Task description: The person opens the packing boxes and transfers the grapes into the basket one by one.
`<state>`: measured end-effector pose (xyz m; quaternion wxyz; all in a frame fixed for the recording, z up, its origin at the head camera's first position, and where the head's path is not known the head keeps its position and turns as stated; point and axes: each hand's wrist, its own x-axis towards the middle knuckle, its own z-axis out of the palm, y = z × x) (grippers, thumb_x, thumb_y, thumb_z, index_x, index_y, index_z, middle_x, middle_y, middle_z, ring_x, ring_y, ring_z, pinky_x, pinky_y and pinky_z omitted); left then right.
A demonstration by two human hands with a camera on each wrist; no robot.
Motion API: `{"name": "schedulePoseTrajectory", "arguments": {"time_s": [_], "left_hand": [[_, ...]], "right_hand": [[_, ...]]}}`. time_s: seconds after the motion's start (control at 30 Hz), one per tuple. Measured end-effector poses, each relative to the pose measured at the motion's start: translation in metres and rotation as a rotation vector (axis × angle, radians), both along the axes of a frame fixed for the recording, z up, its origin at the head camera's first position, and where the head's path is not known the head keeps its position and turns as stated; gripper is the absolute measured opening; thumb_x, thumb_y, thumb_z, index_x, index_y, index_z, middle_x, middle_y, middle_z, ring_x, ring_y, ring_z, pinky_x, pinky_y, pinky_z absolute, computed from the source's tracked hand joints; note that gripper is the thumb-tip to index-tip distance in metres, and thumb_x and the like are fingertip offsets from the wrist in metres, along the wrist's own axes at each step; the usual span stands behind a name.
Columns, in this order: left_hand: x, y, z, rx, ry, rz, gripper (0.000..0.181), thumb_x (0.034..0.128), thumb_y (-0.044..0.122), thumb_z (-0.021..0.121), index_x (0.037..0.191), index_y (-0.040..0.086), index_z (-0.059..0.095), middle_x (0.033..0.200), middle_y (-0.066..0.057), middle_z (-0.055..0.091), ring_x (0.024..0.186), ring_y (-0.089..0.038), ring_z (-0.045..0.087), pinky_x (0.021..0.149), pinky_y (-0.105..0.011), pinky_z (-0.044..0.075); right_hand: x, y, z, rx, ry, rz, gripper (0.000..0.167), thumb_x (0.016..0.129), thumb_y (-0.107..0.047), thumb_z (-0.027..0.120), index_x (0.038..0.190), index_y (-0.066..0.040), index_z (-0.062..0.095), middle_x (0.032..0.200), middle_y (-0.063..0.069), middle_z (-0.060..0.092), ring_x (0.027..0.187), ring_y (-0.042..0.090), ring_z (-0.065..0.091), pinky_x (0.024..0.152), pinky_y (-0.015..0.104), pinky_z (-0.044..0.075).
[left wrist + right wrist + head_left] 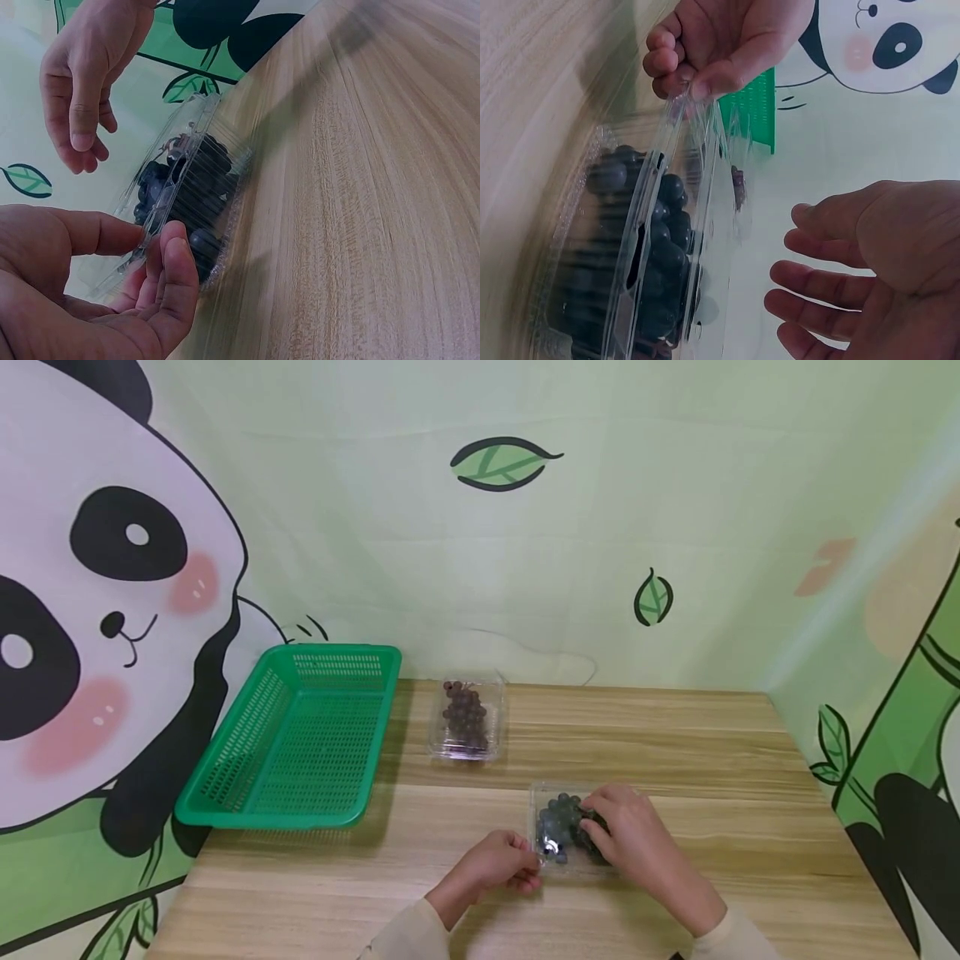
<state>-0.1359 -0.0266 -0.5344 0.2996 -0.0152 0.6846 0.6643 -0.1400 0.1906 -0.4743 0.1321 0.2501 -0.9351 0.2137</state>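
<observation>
A clear plastic clamshell box (536, 810) of dark grapes (558, 820) lies toward the front of the wooden table. My left hand (498, 867) pinches a corner of its rim between thumb and fingers; the left wrist view shows the thumb on the lid side (161, 191). Above the right part of the box is my right hand (633, 835). In the right wrist view this right hand (870, 262) has loosely spread fingers, apart from the plastic and holding nothing. The lid lies over the grapes; whether it is latched cannot be told.
Farther back stands another clear box (495, 714) with reddish-brown grapes (467, 718). To the left is a green plastic basket (288, 820) with mesh sides. A cloth wall (555, 568) printed with pandas and leaves rises behind the wooden table (675, 743).
</observation>
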Motion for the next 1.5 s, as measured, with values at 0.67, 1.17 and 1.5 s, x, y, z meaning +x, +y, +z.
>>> {"name": "schedulePoseTrajectory", "arguments": {"time_s": [0.67,1.17,1.5], "left_hand": [[-0.001,-0.001,0.002,0.005,-0.011,0.006,0.015,0.0892,-0.004,0.060,0.080,0.007,0.055,0.071,-0.006,0.064,0.062,-0.012,0.063,0.061,-0.022,0.057],[0.000,-0.002,0.003,0.012,-0.006,0.007,0.013,0.0902,-0.004,0.061,0.083,0.005,0.057,0.070,-0.007,0.064,0.062,-0.011,0.063,0.061,-0.023,0.057],[0.001,-0.002,0.003,0.021,-0.010,0.004,0.006,0.0927,-0.002,0.060,0.090,0.001,0.058,0.075,-0.010,0.066,0.062,-0.012,0.063,0.060,-0.022,0.055]], "right_hand": [[0.015,-0.024,-0.008,0.080,0.033,0.044,0.025,0.085,-0.012,0.084,0.105,-0.001,0.075,0.106,0.009,0.070,0.103,0.029,0.065,0.088,0.049,0.053],[0.025,-0.038,-0.017,0.139,0.103,0.097,0.025,0.087,-0.015,0.083,0.108,-0.004,0.075,0.108,0.007,0.069,0.102,0.024,0.062,0.082,0.042,0.051],[0.027,-0.042,-0.028,0.201,0.117,0.082,0.027,0.089,-0.020,0.081,0.111,-0.005,0.074,0.111,0.007,0.069,0.106,0.024,0.062,0.087,0.042,0.050]]}}
